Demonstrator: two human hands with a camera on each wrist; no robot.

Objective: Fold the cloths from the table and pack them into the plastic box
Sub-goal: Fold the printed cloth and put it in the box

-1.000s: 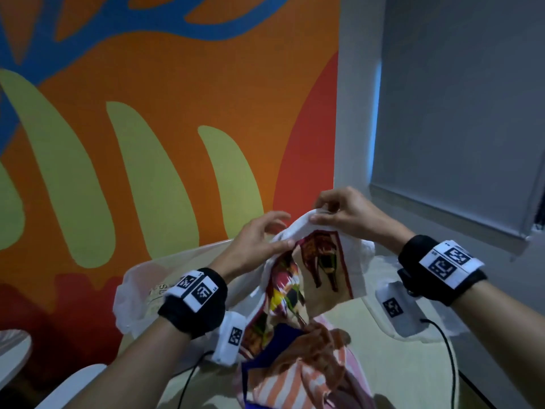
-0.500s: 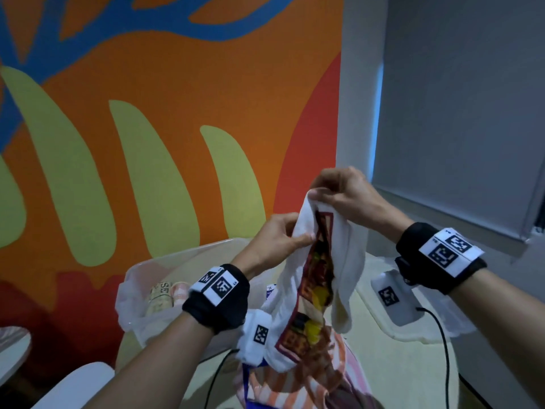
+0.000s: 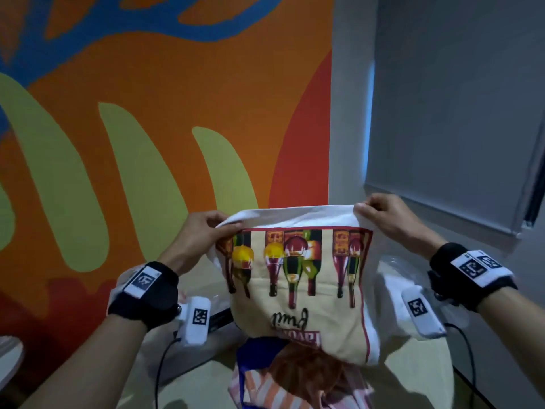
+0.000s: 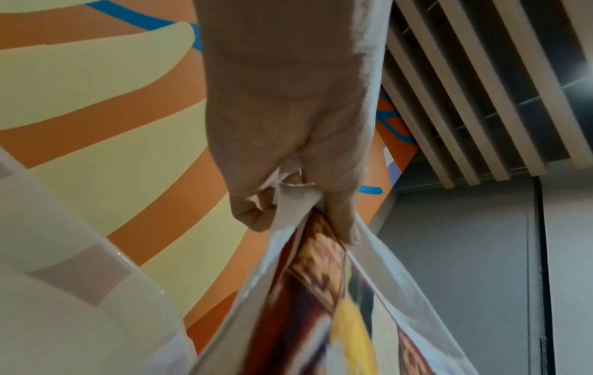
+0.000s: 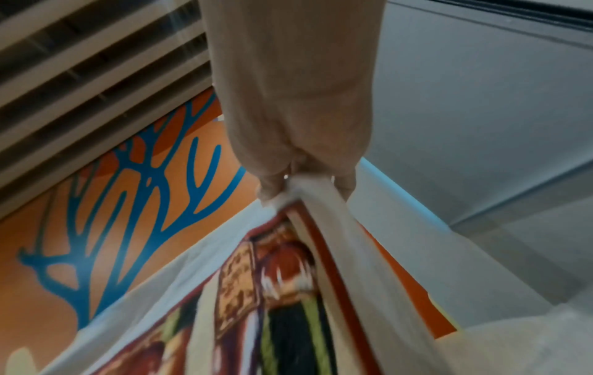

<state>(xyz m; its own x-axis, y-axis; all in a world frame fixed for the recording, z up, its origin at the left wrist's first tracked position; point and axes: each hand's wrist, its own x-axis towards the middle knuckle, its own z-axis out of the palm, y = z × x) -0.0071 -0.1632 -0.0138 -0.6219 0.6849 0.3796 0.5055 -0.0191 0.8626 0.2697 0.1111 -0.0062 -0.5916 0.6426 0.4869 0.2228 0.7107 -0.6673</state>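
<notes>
Orange wall (image 3: pixel 177 84) behind; both hands pinch printed cloth (image 3: pixel 298 290).

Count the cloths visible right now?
3, maybe more hidden: the bottle-print cloth held up by left hand and right hand; beneath it a blue cloth and an orange-striped cloth heaped on the table.
</notes>
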